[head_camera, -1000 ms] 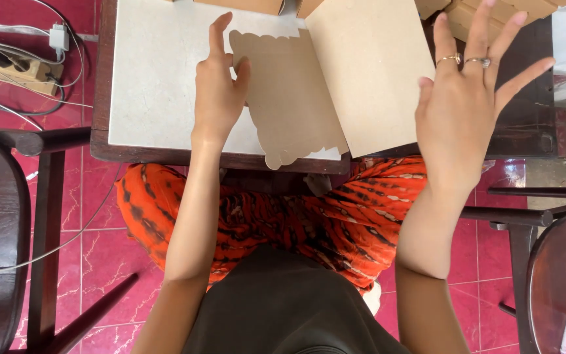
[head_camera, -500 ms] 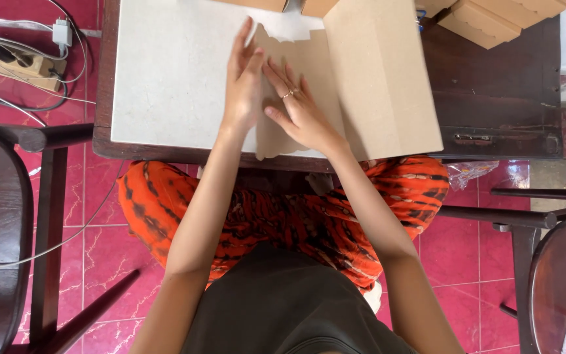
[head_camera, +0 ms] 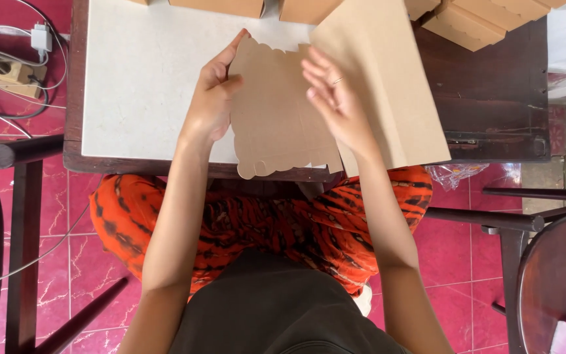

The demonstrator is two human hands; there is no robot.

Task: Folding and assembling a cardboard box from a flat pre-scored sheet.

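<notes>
The right hand (head_camera: 335, 98), which was up in the air off to the side a moment ago, has come down onto the flat brown cardboard sheet with wavy edges (head_camera: 276, 118), so both hands now work on it. The sheet lies at the near edge of the dark wooden table (head_camera: 492, 98), partly on a pale grey mat (head_camera: 145, 78). The left hand (head_camera: 211, 105) pinches its left edge between thumb and fingers, while the right hand's fingers are loosely spread and rest on top of it.
</notes>
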